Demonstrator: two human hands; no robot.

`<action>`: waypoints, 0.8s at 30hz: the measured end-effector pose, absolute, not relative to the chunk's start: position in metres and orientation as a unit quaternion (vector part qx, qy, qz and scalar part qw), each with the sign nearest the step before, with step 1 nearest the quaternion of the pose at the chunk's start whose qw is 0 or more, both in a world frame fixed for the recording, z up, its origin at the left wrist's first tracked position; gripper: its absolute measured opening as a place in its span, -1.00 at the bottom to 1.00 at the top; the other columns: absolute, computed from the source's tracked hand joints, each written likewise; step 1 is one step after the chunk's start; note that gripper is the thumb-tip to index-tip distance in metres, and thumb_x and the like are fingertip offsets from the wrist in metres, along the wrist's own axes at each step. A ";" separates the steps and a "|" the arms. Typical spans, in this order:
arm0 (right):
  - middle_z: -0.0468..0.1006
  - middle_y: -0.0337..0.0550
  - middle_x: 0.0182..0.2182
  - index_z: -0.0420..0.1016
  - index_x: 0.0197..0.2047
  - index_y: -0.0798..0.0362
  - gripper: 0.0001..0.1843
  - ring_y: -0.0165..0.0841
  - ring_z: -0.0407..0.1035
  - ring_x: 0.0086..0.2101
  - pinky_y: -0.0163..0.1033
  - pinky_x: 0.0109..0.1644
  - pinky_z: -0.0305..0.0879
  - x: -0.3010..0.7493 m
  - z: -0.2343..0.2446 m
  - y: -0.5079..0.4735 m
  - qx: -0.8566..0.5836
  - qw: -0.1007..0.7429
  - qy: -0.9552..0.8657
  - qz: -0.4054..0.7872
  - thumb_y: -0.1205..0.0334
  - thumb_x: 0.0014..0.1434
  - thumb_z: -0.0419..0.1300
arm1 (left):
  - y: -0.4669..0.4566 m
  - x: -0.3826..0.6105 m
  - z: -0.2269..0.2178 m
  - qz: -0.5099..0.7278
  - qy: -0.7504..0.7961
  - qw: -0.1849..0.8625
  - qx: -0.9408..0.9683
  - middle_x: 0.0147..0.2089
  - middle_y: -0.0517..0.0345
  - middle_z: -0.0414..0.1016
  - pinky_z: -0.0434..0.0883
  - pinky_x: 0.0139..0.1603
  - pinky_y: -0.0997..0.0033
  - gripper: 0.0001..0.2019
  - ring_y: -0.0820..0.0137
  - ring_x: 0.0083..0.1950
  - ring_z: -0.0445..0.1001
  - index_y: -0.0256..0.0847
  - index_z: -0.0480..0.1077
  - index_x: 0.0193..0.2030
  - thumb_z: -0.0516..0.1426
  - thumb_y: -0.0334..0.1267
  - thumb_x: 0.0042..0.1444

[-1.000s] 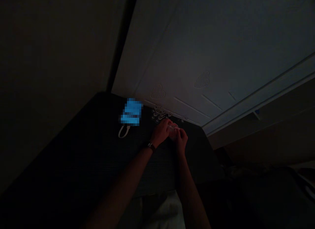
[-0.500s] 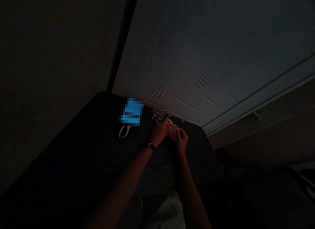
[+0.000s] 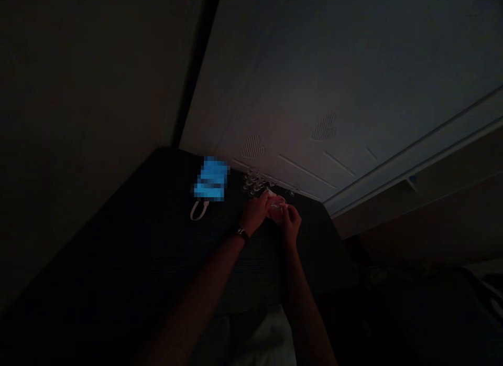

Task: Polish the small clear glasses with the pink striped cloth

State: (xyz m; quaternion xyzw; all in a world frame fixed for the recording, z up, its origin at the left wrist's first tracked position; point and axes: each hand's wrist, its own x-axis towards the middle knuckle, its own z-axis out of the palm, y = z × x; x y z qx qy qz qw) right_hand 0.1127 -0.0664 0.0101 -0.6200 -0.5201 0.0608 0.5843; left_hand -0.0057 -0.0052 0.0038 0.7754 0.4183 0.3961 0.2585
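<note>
In the head view, my left hand [image 3: 254, 215] is closed on the left side of a small pinkish, see-through piece of thin plastic [image 3: 276, 213]. My right hand [image 3: 291, 222] pinches the plastic's right edge between thumb and fingers. Its exact kind is hard to make out in the dim light. Just beyond my left hand lies a cluster of small clear, shiny ring-like pieces [image 3: 253, 181], by the wall panel. A few more clear pieces [image 3: 293, 191] lie beyond my right hand.
A dark wood-grained table [image 3: 173, 250] is under my hands. On its left part lies a phone-like device with a bright, blurred-out blue screen [image 3: 212, 180] and a pale strap loop [image 3: 199, 210]. A pale panel with raised hearts [image 3: 253, 146] rises along the back edge.
Both hands stay in almost the same place, with small finger shifts on the plastic. The picture is slightly darker now.
</note>
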 end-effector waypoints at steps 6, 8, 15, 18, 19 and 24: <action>0.49 -0.15 -0.40 0.46 -0.33 0.15 -0.67 -0.36 0.33 -0.35 -0.30 -0.26 0.23 0.113 0.010 -0.066 -0.618 0.575 -0.533 0.065 0.03 0.08 0.08 | -0.005 -0.007 0.005 0.426 0.414 0.289 0.750 -0.32 0.08 0.52 0.28 -0.35 0.48 -0.64 0.36 -0.30 0.50 -0.16 0.24 -0.04 -0.21 -0.03 0.24; 0.51 -0.13 -0.37 0.49 -0.30 0.15 -0.66 -0.34 0.34 -0.32 -0.28 -0.23 0.24 0.113 0.009 -0.066 -0.620 0.564 -0.542 0.068 0.04 0.09 0.08 | -0.005 -0.007 0.007 0.448 0.406 0.303 0.737 -0.26 0.06 0.51 0.30 -0.32 0.47 -0.65 0.34 -0.26 0.50 -0.18 0.20 -0.01 -0.17 -0.03 0.23; 0.54 -0.10 -0.33 0.51 -0.27 0.15 -0.64 -0.30 0.37 -0.30 -0.25 -0.22 0.26 0.114 0.008 -0.065 -0.618 0.557 -0.550 0.071 0.03 0.09 0.08 | -0.004 -0.004 0.006 0.468 0.384 0.307 0.735 0.01 0.01 0.41 0.32 -0.06 0.39 -0.71 0.33 -0.02 0.42 -0.19 0.16 0.06 -0.06 -0.30 0.19; 0.55 -0.09 -0.34 0.52 -0.29 0.15 -0.64 -0.30 0.37 -0.29 -0.25 -0.22 0.26 0.113 0.009 -0.066 -0.620 0.562 -0.544 0.068 0.03 0.09 0.08 | -0.003 -0.005 0.004 0.454 0.384 0.315 0.739 -0.02 0.04 0.43 0.33 -0.08 0.40 -0.72 0.35 -0.05 0.44 -0.16 0.17 0.05 -0.07 -0.33 0.19; 0.55 -0.09 -0.33 0.52 -0.28 0.15 -0.64 -0.29 0.38 -0.28 -0.25 -0.21 0.26 0.113 0.010 -0.066 -0.620 0.563 -0.542 0.068 0.03 0.09 0.07 | -0.002 -0.005 0.003 0.450 0.388 0.317 0.739 -0.05 0.05 0.45 0.33 -0.11 0.41 -0.73 0.35 -0.08 0.45 -0.16 0.18 0.04 -0.07 -0.33 0.20; 0.56 -0.08 -0.25 0.52 -0.24 0.13 -0.62 -0.26 0.39 -0.20 -0.22 -0.14 0.27 0.110 0.012 -0.068 -0.609 0.568 -0.547 0.085 0.03 0.11 0.04 | -0.001 -0.004 0.003 0.435 0.401 0.319 0.740 -0.14 0.07 0.50 0.33 -0.19 0.44 -0.77 0.35 -0.15 0.47 -0.17 0.22 -0.02 -0.10 -0.23 0.22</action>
